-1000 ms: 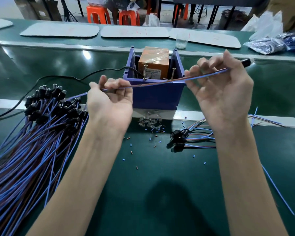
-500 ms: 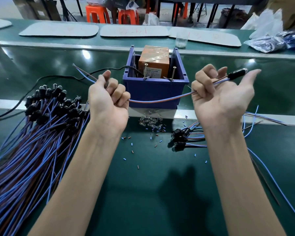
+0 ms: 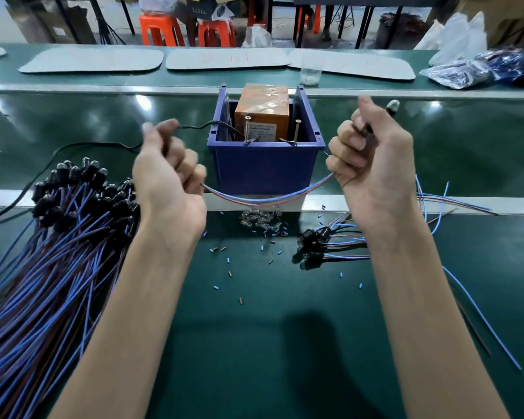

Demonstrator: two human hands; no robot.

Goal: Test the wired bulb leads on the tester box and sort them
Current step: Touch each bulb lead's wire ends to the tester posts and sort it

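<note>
Blue-and-brown lead (image 3: 266, 201), taut earlier, is sagging between left hand (image 3: 167, 182) and right hand (image 3: 372, 167), both curling round it; testing is probably nearing.

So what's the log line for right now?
lead: sags in front of tester box | left hand: grips its wire end | right hand: grips its bulb end

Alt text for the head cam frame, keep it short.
The left hand and right hand grip one wired bulb lead, its blue and brown wires sagging before a blue bin holding an orange tester box, bulb end above the right hand. A large pile of leads lies left on the green bench, a small bunch right.
</note>
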